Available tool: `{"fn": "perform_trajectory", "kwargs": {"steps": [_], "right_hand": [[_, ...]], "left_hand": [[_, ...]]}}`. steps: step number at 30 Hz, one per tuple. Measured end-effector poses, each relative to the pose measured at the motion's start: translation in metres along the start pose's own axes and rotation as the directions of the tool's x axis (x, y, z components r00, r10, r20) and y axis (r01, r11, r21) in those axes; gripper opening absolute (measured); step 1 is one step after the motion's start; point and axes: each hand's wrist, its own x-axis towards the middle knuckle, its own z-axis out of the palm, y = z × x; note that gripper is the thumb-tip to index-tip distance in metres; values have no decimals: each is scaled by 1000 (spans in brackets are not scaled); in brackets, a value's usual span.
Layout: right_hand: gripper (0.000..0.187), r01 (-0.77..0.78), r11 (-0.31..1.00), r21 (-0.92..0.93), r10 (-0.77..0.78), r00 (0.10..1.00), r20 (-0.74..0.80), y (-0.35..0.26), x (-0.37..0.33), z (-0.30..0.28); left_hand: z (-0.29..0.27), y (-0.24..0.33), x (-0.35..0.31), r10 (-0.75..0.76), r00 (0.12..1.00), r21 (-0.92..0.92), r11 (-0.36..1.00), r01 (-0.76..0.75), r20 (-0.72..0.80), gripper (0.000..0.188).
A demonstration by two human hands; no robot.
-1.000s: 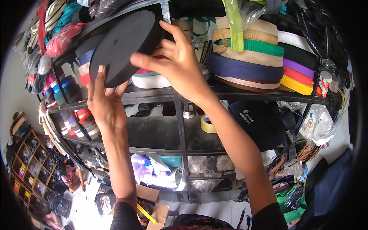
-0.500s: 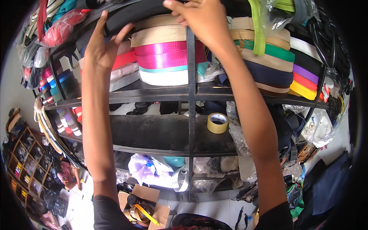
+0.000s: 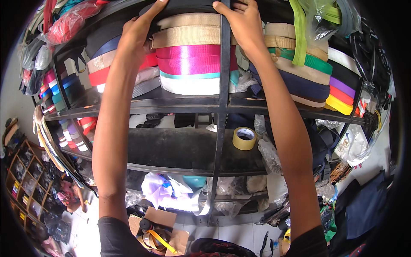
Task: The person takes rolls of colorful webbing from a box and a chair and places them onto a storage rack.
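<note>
A wide roll of black webbing (image 3: 186,7) lies at the top of a stack on the upper shelf, partly cut off by the upper edge of view. My left hand (image 3: 139,34) grips its left end, the thumb on the near face and the fingers mostly hidden. On its right end is my right hand (image 3: 247,25), thumb pressed to the near face beside the black shelf post (image 3: 224,60). Under the roll sit beige webbing rolls (image 3: 186,37), shiny magenta rolls (image 3: 186,65), a thin teal one and a white roll (image 3: 188,85).
More rolls, including green (image 3: 308,62) and yellow (image 3: 339,105) ones, fill the right bay. A lime-green zipper strip (image 3: 299,38) hangs before them. Below, a tape roll (image 3: 244,138) rests on the middle shelf. An open cardboard box (image 3: 162,216) stands on the floor. Another person (image 3: 70,195) is at far left.
Both hands have closed in on the black webbing roll: my left moved right and up, my right came slightly down and right. The view has shifted slightly.
</note>
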Motion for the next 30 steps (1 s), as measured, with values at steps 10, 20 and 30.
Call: {"fn": "perform_trajectory", "kwargs": {"steps": [10, 20, 30], "right_hand": [[43, -136, 988, 69, 126, 984, 128, 27, 5, -3], [46, -239, 959, 154, 229, 970, 77, 27, 5, -10], [45, -288, 940, 183, 277, 957, 83, 20, -1, -6]], "left_hand": [[41, -23, 28, 299, 873, 584, 812, -21, -385, 84], [52, -44, 42, 334, 909, 713, 699, -62, -248, 92], [54, -20, 29, 244, 953, 774, 633, -15, -182, 84]]}}
